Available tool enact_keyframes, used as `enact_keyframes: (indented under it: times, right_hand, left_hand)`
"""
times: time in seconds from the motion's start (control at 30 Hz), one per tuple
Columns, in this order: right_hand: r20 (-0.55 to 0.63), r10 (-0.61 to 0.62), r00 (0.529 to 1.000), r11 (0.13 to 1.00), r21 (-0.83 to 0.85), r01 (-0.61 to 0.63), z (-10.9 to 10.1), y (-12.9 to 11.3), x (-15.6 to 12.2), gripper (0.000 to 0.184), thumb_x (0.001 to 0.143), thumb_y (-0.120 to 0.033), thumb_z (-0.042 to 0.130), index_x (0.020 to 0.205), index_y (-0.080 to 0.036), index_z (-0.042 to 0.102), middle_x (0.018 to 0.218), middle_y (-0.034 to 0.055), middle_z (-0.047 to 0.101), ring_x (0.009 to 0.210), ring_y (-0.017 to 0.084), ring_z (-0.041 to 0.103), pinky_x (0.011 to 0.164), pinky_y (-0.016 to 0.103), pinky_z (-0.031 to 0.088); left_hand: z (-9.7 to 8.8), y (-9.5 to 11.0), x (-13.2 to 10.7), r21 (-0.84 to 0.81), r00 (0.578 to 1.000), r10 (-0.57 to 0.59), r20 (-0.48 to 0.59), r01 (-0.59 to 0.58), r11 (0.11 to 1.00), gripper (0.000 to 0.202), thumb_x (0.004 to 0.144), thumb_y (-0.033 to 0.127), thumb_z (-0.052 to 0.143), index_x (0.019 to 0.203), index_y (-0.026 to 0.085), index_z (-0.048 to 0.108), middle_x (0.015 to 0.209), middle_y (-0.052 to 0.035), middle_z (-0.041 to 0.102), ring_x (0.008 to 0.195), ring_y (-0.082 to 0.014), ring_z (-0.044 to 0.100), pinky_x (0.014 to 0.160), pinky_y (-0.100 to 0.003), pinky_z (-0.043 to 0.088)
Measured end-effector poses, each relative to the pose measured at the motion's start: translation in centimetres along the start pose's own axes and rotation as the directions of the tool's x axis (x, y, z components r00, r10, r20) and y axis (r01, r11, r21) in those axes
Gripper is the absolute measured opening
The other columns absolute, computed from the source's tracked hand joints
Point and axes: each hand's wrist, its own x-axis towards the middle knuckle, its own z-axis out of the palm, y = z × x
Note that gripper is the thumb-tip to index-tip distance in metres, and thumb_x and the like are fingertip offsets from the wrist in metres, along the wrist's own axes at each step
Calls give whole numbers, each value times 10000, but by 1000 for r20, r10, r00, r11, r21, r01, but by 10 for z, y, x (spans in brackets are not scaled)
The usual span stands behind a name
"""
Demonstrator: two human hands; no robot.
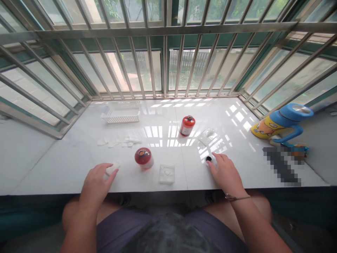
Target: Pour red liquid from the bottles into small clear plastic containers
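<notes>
My left hand (97,182) rests near the table's front edge, thumb and fingers curved around a soft white wad (112,169), partly hidden by the hand. On the right, my right hand (226,173) has its thumb and index finger at either side of a small black cap (209,159), hollow side up, low at the tabletop. Between the hands stands a red-topped bottle (144,159) with an uncovered mouth. Beside it lies a clear square plastic piece (167,174). Farther back, a red bottle (187,125) with a dark top and a white label stands upright.
A white plastic basket (121,113) sits at the back left, with thin white scraps (118,141) in front. Clear packaging (207,136) lies right of centre. A blue-and-yellow flask (279,123) leans at the far right. Metal window bars (165,66) border the white table (65,154).
</notes>
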Motion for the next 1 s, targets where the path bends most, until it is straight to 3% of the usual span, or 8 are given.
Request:
enact_keyframes:
  times: [0.1, 0.2, 0.27, 0.43, 0.5, 0.63, 0.8, 1.0]
  right_hand:
    - [64, 31, 997, 998, 59, -35, 5, 0, 1, 371, 1071, -345, 502, 1302, -115, 680, 1185, 193, 733, 1058, 342, 682, 957, 481, 550]
    - [86, 47, 995, 995, 81, -54, 8, -4, 3, 331, 1052, -349, 510, 1232, -147, 701, 1119, 158, 753, 993, 319, 698, 916, 458, 553]
    - [100, 72, 992, 988, 130, -85, 7, -10, 3, 326, 1028, -372, 541, 1221, -162, 697, 1126, 144, 755, 971, 305, 708, 884, 442, 560]
    - [205, 65, 977, 902, 407, -145, -11, -48, -3, 301, 964, -391, 631, 1208, -223, 684, 1072, 73, 760, 909, 254, 730, 822, 391, 582]
    - [227, -26, 974, 867, 490, -91, -24, -70, -8, 265, 966, -353, 643, 1205, -248, 684, 1043, 47, 753, 924, 242, 730, 846, 384, 591]
    - [219, -219, 951, 795, 605, 44, -46, -109, -15, 256, 965, -222, 652, 1216, -269, 668, 1096, 38, 723, 930, 218, 714, 859, 378, 603]
    - [185, -316, 930, 745, 656, 123, -55, -135, -15, 298, 950, -119, 695, 1207, -265, 655, 1123, 51, 674, 955, 222, 697, 875, 393, 618]
    - [120, -357, 926, 705, 686, 183, -49, -144, -12, 311, 981, -86, 676, 1235, -266, 656, 1140, 62, 695, 1018, 238, 706, 914, 422, 630]
  left_hand:
    - [10, 10, -9, -47, 990, 94, -108, -100, 994, 262, 988, 447, 640, 1096, 218, 707, 1173, -132, 774, 1144, -325, 707, 1097, -422, 515]
    - [11, 42, -23, -146, 934, 256, -251, -298, 943, 132, 1056, 311, 616, 1039, 217, 707, 1022, -87, 785, 991, -270, 737, 958, -384, 563]
    - [11, 68, -32, -248, 899, 361, -249, -419, 873, 105, 1063, 194, 600, 1090, 219, 698, 1035, -77, 778, 981, -239, 742, 943, -365, 578]
    - [19, 128, -54, -414, 814, 559, -157, -568, 711, 522, 1029, 225, 697, 1526, 219, 536, 1449, -169, 685, 1363, -316, 658, 1148, -461, 571]
    - [29, 144, -59, -422, 807, 581, -107, -566, 708, 666, 1015, 282, 736, 1611, 223, 445, 1589, -194, 587, 1485, -350, 574, 1221, -513, 529]
    - [62, 159, -61, -458, 850, 527, 23, -459, 761, 847, 988, 321, 776, 1688, 246, 306, 1712, -206, 446, 1589, -376, 457, 1275, -590, 469]
    - [93, 163, -55, -584, 891, 439, 118, -295, 756, 861, 894, 251, 851, 1622, 296, 393, 1613, -155, 555, 1518, -360, 546, 1252, -605, 495]
    - [97, 175, -54, -663, 892, 431, 135, -242, 709, 722, 851, 129, 800, 1503, 275, 529, 1482, -125, 634, 1413, -329, 621, 1213, -589, 533]
